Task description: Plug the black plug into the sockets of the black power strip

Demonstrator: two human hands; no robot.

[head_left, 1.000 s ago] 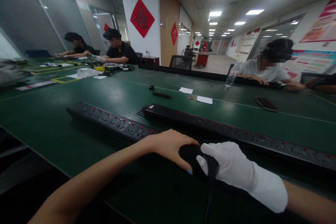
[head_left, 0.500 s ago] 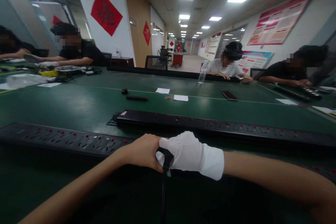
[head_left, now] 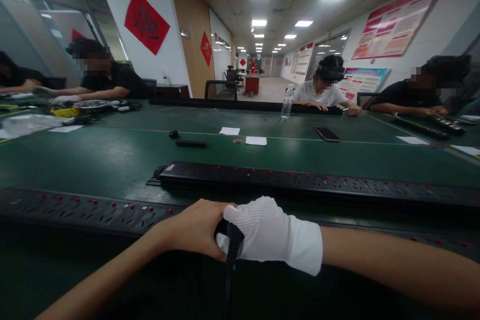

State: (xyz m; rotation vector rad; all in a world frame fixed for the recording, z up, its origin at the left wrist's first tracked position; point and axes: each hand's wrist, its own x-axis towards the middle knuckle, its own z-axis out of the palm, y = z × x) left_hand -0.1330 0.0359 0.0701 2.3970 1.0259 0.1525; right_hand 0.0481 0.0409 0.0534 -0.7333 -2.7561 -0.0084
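My bare left hand (head_left: 195, 229) and my right hand (head_left: 268, 235), which wears a white dotted glove, meet at the near edge of the green table (head_left: 112, 155). Both are closed round a black plug (head_left: 229, 234) whose thick black cable (head_left: 227, 285) hangs down toward me. Just behind my hands lies a long black power strip (head_left: 86, 210) with red switches. A second long black power strip (head_left: 300, 180) lies parallel behind it.
Farther back on the table are two white paper slips (head_left: 256, 140), a small black bar (head_left: 191, 143), a phone (head_left: 327, 133) and a water bottle (head_left: 287, 102). Several people sit round the far edges, with tools and a metal bowl (head_left: 92, 104) at the left.
My head has turned to the right, so the table's right side and another seated person came into view. My hands closed tighter together on the plug and stay near the same spot.
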